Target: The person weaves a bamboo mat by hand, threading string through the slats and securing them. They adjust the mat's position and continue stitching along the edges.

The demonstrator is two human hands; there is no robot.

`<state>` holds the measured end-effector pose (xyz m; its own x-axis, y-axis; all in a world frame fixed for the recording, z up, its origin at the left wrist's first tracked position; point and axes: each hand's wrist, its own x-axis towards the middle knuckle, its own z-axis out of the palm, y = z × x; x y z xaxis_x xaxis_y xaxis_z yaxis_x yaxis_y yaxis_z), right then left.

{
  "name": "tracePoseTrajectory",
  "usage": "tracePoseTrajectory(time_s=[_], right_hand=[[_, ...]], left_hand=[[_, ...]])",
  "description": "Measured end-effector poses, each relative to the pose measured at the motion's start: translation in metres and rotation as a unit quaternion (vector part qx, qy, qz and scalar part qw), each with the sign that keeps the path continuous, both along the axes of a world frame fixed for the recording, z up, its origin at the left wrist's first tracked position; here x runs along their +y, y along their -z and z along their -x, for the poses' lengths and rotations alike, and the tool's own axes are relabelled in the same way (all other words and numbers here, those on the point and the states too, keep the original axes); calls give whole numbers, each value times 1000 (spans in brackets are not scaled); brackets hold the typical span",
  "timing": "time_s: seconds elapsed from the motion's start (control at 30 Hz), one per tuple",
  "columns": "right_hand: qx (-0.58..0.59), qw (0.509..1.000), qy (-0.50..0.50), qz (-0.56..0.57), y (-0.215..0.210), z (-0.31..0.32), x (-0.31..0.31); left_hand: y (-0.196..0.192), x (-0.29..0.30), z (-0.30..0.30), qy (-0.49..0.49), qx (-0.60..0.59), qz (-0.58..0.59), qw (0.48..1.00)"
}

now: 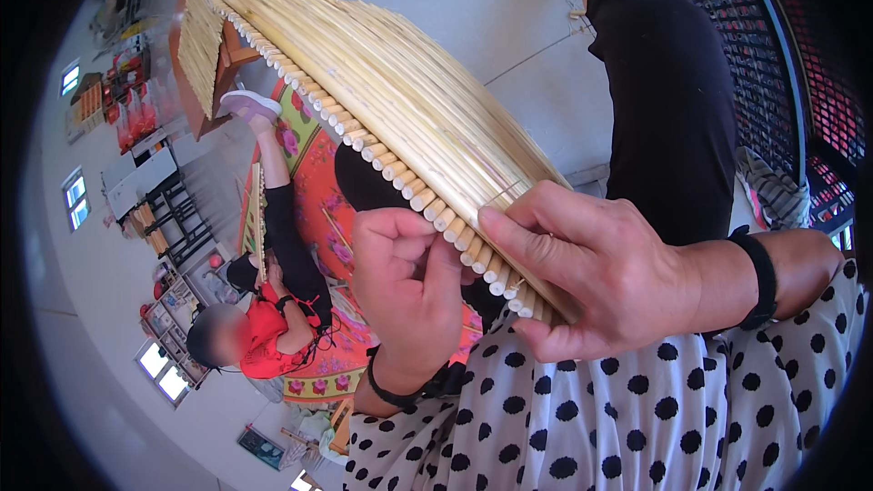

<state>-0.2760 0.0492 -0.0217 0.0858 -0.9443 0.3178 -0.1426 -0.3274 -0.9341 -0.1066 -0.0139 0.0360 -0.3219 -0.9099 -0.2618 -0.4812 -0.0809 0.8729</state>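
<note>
A long mat of pale straw-coloured stalks (400, 82), laid side by side, slants from the upper left down to my lap. Its round cut ends form a row along the lower left edge. My right hand (605, 264) is closed around the near end, thumb on top and fingers partly hidden beneath. A thin, needle-like line (506, 192) crosses the stalks by its forefinger. At the cut ends, my left hand (409, 282) is closed, thumb and forefinger pinched together against the edge. What that pinch holds is too small to make out.
The mat's far end rests by a brown wooden stool (202, 105). A red floral mat (332, 218) covers floor to the left, where another person in a red top (273, 336) sits with similar stalks. A dark mesh crate (746, 45) stands at the right.
</note>
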Motion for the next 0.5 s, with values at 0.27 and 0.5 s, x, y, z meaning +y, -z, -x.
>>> tracePoseTrajectory(time_s=[0.27, 0.5], right_hand=[[4, 1000, -2, -22, -11, -6, -2], [21, 1000, 0, -17, -8, -12, -1]], left_hand=[[-9, 3, 8, -34, 33, -13, 999], [-13, 2, 4, 25, 41, 6, 999]])
